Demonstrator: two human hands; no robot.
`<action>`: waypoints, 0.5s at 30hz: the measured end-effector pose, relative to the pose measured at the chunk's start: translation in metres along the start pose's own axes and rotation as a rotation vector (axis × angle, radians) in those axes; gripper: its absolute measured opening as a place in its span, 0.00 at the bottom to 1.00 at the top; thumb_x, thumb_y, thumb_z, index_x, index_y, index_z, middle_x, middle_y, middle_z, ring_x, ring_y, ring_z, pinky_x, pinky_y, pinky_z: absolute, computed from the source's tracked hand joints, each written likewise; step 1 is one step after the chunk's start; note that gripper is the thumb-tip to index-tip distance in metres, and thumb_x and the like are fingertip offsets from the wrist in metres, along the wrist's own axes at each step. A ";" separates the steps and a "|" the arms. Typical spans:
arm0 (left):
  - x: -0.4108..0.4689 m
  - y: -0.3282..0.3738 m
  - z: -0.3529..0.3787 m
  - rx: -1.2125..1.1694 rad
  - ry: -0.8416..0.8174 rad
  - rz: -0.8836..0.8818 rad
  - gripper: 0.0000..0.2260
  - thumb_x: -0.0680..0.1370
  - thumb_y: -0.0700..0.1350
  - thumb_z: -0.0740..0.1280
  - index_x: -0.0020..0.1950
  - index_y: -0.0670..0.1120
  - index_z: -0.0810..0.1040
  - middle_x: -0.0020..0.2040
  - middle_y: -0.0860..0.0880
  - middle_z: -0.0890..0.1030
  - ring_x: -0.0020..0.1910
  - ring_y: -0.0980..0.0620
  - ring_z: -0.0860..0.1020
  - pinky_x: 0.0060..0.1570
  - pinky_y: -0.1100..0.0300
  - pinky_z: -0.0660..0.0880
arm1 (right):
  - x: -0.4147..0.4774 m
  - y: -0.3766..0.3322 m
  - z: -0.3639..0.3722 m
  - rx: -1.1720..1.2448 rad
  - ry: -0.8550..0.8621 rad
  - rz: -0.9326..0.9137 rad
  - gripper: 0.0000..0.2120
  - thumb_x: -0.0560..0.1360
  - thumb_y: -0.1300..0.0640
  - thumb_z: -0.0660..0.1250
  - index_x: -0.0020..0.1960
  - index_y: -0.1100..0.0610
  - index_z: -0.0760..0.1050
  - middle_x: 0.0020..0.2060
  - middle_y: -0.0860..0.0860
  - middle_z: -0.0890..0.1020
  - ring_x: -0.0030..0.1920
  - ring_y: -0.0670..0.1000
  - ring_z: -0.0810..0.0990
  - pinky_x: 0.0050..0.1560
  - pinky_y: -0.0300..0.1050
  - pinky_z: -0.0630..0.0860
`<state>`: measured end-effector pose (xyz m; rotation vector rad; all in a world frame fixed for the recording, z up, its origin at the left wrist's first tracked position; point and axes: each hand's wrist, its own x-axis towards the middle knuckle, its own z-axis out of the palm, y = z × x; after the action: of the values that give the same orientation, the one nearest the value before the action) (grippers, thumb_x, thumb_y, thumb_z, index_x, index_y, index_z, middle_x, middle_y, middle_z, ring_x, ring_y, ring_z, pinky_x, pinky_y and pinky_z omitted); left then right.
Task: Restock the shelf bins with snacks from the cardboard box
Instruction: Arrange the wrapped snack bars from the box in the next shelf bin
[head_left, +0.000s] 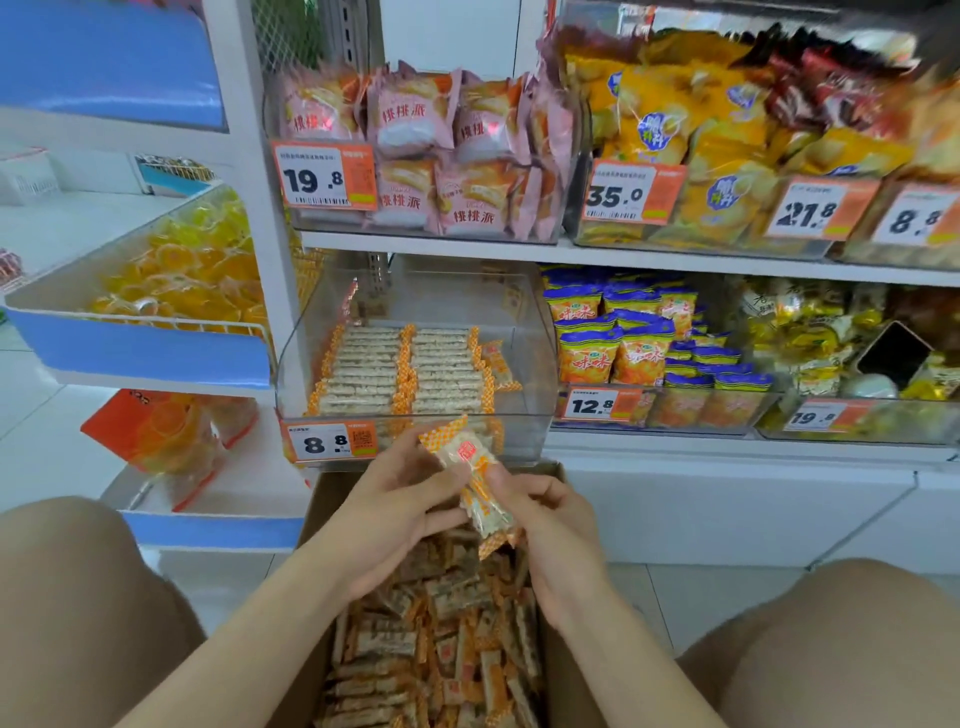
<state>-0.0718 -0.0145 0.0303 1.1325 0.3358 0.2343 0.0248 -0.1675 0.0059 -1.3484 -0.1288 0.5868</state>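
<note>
1. Shelf (675, 249): carries the clear bin (524, 332), the reference for all positions below. Neighbouring bins above and to the right of it are filled with other goods. The far upper right is blurred.

2. Cardboard box (563, 660): stands on the floor directly below and in front of the clear bin, between the person's knees. This probably keeps the reach from stock to bin short. Its near end is cut off by the frame edge.

3. Loose snacks (441, 649): lie jumbled in the box below the bin. The depth of the pile cannot be judged.

4. Stacked snacks (405, 369): lie flat inside the bin in two neat rows, wrapper ends outward. The right part and the back of the bin are unfilled, so restocking looks partly done.

5. Left hand (395, 499) and right hand (545, 519): just in front of the bin's front wall, above the box. Both have fingers curled and pinching the same bundle, one at each end, probably to square it before placing.

6. Held snack packets (475, 473): tilted, touching both hands, level with the bin's front lip. The hands cover part of the bundle, so the packet count is unclear.

7. Price tag (327, 441): on the bin's front left corner, reads 8.8. The small print is illegible.
</note>
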 end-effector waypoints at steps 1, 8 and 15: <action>0.003 0.002 0.002 -0.007 0.015 0.028 0.24 0.78 0.38 0.75 0.74 0.48 0.75 0.66 0.29 0.74 0.67 0.36 0.79 0.62 0.39 0.80 | -0.001 -0.003 0.002 -0.045 -0.013 -0.020 0.32 0.57 0.37 0.87 0.47 0.60 0.83 0.45 0.57 0.88 0.49 0.57 0.87 0.56 0.56 0.82; 0.026 0.037 0.020 0.099 0.059 0.118 0.17 0.82 0.36 0.69 0.71 0.38 0.74 0.63 0.30 0.78 0.60 0.33 0.83 0.60 0.37 0.80 | 0.011 -0.051 0.007 -0.508 -0.131 -0.250 0.17 0.72 0.36 0.76 0.47 0.49 0.80 0.45 0.44 0.87 0.49 0.46 0.85 0.54 0.55 0.82; 0.085 0.066 0.025 0.272 0.074 0.156 0.24 0.79 0.50 0.74 0.74 0.50 0.73 0.60 0.44 0.85 0.60 0.45 0.84 0.61 0.45 0.81 | 0.049 -0.107 0.000 -0.637 -0.196 -0.453 0.19 0.75 0.56 0.77 0.62 0.46 0.75 0.47 0.47 0.86 0.45 0.45 0.85 0.47 0.44 0.82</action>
<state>0.0155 0.0213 0.0875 1.4232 0.3528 0.3770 0.1010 -0.1555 0.0951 -1.7948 -0.8136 0.2927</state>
